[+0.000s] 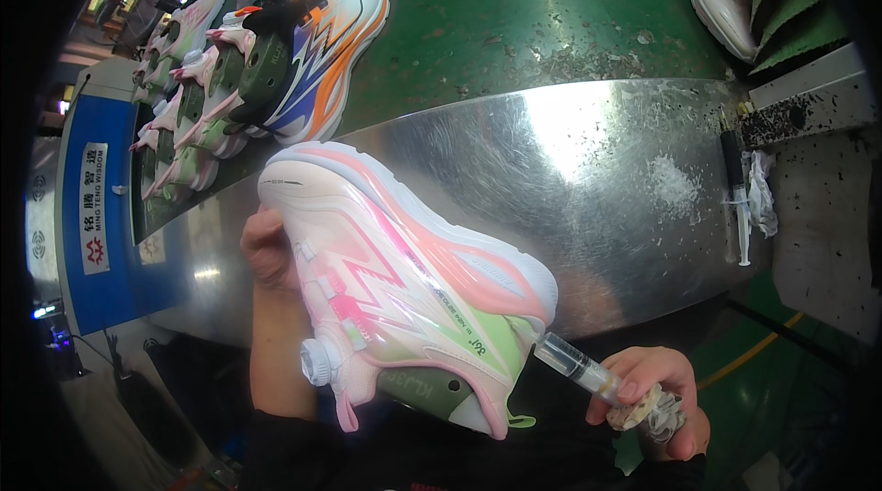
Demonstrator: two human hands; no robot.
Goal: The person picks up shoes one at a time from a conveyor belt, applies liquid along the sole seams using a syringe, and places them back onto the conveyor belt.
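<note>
My left hand (pixel 266 248) is closed around the toe end of a pink, white and light green sneaker (pixel 367 252). The shoe is tilted on its side, its sole facing up and right, and a dark green shoe last (pixel 427 392) fills its opening. A white dial (pixel 317 361) sits on the tongue. In my closed right hand (pixel 675 372) is a clear syringe (pixel 577 367) with some clear liquid in it. Its front end meets the heel edge near the sole; the exact contact is hidden. A crumpled pale wad (pixel 648 413) is also in that hand.
A scratched metal plate (pixel 514 160) lies beyond the shoe, on a green surface (pixel 514 13). Several pink-green shoes (pixel 197 87) and a blue-orange sneaker (pixel 340 50) stand at left, by a blue panel (pixel 92 215). At right lie a dark syringe (pixel 735 179) and white tissue (pixel 761 192).
</note>
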